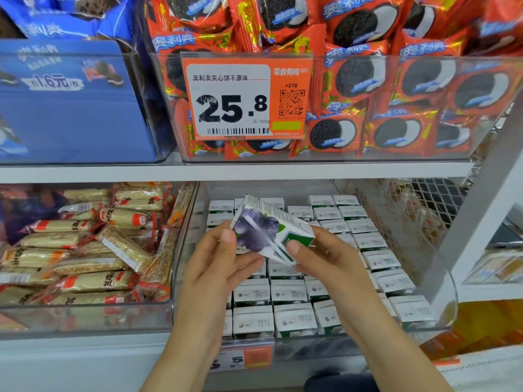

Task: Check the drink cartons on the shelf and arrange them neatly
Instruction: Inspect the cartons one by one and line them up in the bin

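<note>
Between both hands — left hand (218,258) and right hand (319,257) pinching its ends — a tilted purple-printed drink carton (268,233) hangs; beneath them, boxy white cartons (291,292) fill a clear plastic bin (441,278).

the person's two forearms were bare from the lower frame edge up to the wrists, with no sleeves over them. the left hand (218,258) and right hand (325,258) were ungloved, the fingers slim, the thumbnails trimmed short and unpainted. no rings, watch or bands showed on the fingers or wrists. a patch of dark blue clothing (339,383) showed at the bottom edge between the arms.
</note>
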`<state>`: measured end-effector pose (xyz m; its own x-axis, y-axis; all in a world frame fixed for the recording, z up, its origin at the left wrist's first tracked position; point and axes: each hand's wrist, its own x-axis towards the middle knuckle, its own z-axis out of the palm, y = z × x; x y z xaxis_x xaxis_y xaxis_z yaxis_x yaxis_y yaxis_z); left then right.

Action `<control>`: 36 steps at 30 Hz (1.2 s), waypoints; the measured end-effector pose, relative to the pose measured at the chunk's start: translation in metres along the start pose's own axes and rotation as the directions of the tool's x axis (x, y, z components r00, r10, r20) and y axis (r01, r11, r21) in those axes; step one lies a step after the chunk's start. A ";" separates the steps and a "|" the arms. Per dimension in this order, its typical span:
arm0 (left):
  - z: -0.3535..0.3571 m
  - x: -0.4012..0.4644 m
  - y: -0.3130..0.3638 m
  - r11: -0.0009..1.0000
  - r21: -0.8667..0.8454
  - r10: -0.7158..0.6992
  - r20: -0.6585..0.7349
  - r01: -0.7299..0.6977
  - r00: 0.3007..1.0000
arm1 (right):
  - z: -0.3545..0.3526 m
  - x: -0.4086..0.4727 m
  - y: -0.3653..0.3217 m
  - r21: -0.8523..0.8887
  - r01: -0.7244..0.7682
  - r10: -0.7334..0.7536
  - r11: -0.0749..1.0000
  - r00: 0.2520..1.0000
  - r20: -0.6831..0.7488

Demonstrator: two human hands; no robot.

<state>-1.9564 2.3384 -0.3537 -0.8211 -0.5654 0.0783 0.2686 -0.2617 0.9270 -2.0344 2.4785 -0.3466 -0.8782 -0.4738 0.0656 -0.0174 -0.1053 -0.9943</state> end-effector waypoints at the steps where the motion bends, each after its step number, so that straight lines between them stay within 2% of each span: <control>1: 0.000 0.000 -0.002 1.000 0.001 -0.010 0.003 0.010 1.000 | 0.001 -0.001 0.000 0.027 0.005 -0.005 1.000 1.000 -0.005; 5: 0.000 0.003 -0.004 0.999 0.050 -0.006 -0.004 0.006 1.000 | -0.002 -0.001 0.000 0.089 0.010 -0.008 0.996 1.000 -0.023; 10: 0.000 0.001 -0.004 0.962 0.253 0.086 0.070 -0.101 0.994 | -0.004 -0.002 0.001 0.076 0.025 -0.024 0.997 1.000 -0.019; 14: -0.005 0.004 -0.009 0.888 0.453 0.004 0.155 -0.074 0.988 | -0.009 0.002 0.001 0.098 0.026 -0.019 0.995 0.997 -0.073; 19: -0.005 0.005 -0.016 0.678 0.718 0.032 0.183 -0.156 0.983 | -0.016 0.005 0.003 0.057 0.011 -0.008 0.998 0.998 -0.068; 20: -0.006 0.006 -0.017 0.597 0.774 0.066 0.211 -0.209 0.975 | -0.017 0.005 0.003 0.041 0.031 -0.027 0.999 0.996 -0.079; 22: -0.009 0.008 -0.020 0.337 0.892 0.114 0.279 -0.301 0.953 | -0.020 0.005 0.003 -0.013 0.072 -0.073 0.997 0.987 -0.144; 24: -0.012 0.010 -0.027 0.100 0.948 0.034 0.300 -0.302 0.953 | -0.026 0.005 0.005 -0.091 0.108 -0.128 0.990 0.958 -0.255; 26: -0.011 0.010 -0.033 -0.037 0.953 -0.083 0.297 -0.301 0.951 | -0.032 0.008 0.004 -0.195 0.155 -0.215 0.968 0.916 -0.338; 31: -0.010 0.013 -0.038 -0.080 0.945 -0.147 0.304 -0.318 0.941 | -0.040 0.029 -0.001 -0.349 0.252 -0.381 0.903 0.844 -0.377; 34: -0.013 0.013 -0.037 -0.078 0.942 -0.169 0.310 -0.326 0.936 | -0.039 0.052 -0.008 -0.424 0.322 -0.458 0.847 0.847 -0.271; 36: -0.013 0.014 -0.036 -0.079 0.939 -0.189 0.316 -0.335 0.930 | -0.039 0.072 -0.008 -0.533 0.297 -0.459 0.792 0.866 -0.200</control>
<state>-1.9707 2.3298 -0.3908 -0.9734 -0.2289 0.0132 -0.2188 0.9447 0.2443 -2.1161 2.4794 -0.3377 -0.8477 -0.1868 0.4965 -0.5296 0.2416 -0.8131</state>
